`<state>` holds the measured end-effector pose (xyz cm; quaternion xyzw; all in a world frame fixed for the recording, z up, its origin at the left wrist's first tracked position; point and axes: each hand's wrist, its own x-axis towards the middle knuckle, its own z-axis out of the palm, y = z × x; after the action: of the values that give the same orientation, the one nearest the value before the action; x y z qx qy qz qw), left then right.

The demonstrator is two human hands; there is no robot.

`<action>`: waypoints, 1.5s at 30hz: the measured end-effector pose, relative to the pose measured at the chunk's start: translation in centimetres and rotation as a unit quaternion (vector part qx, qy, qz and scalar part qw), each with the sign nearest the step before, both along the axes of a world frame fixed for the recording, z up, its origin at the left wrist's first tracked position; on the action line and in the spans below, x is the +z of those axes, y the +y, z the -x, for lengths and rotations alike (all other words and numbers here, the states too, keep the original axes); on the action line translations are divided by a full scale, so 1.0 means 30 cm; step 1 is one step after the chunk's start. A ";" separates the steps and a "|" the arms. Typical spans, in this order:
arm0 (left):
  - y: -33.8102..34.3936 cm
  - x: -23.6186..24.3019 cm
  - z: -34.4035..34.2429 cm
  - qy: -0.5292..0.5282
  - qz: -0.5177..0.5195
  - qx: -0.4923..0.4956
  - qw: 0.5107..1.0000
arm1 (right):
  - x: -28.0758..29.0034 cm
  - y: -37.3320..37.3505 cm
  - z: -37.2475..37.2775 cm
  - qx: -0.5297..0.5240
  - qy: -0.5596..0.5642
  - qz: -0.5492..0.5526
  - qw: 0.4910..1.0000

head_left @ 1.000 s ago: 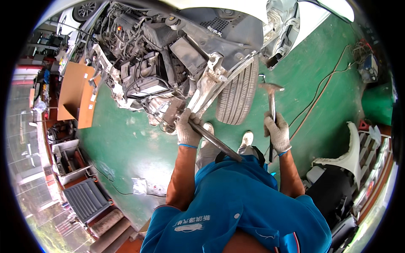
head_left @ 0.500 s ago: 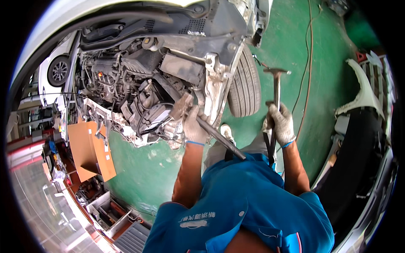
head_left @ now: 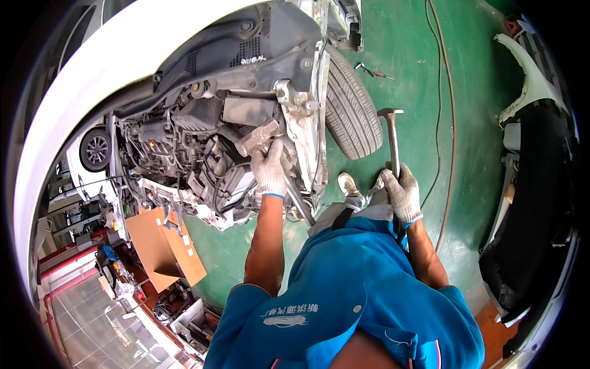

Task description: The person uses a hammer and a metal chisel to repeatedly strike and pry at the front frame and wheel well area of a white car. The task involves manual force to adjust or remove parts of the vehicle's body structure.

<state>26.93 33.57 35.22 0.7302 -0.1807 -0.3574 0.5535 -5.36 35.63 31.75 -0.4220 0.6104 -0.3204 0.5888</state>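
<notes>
My left hand (head_left: 269,172), in a white knit glove, is closed round a sledgehammer (head_left: 258,138) just below its rusty block head. Its grey handle slants down toward my waist. That hand is over the front corner of the open engine bay (head_left: 178,129), near the bare metal fender rail (head_left: 301,132). My right hand (head_left: 403,195), gloved too, grips a slim body hammer (head_left: 393,138) with its narrow head pointing up. It is to the right of my legs, below the car's front tyre (head_left: 349,104). The lower handle is hidden by the glove and my clothes.
A screwdriver (head_left: 382,75) and another small tool lie on the green floor (head_left: 412,49) beyond the tyre. A hose (head_left: 452,123) runs along the right. Removed fender (head_left: 531,74) and black bumper (head_left: 522,209) stand far right. A cardboard box (head_left: 150,246) is at left.
The view has turned and the car's white raised hood now fills more of the upper left. Both hammers stay in my hands; the left one's handle now hangs more steeply.
</notes>
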 end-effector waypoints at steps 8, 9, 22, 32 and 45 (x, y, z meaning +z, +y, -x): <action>-0.059 0.042 -0.035 -0.275 -0.137 -0.139 0.942 | -0.019 -0.114 -0.056 0.010 -0.262 -0.154 0.953; -0.075 0.043 -0.039 -0.295 -0.142 -0.162 0.931 | -0.025 -0.116 -0.085 -0.004 -0.265 -0.181 0.947; -0.257 0.050 -0.012 -0.450 -0.046 -0.372 0.810 | -0.124 -0.025 -0.492 -0.043 -0.279 -0.113 0.953; -0.288 0.057 -0.038 -0.392 -0.125 -0.385 0.826 | -0.140 0.010 -0.603 -0.116 -0.333 -0.031 0.935; -0.286 0.029 -0.126 -0.485 -0.097 -0.405 0.769 | -0.221 0.052 -0.666 -0.035 -0.295 -0.002 0.955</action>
<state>30.72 24.98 36.10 0.7153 -0.6686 -0.1622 0.1227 14.64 37.20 25.12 -0.2857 0.4249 -0.4494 0.7320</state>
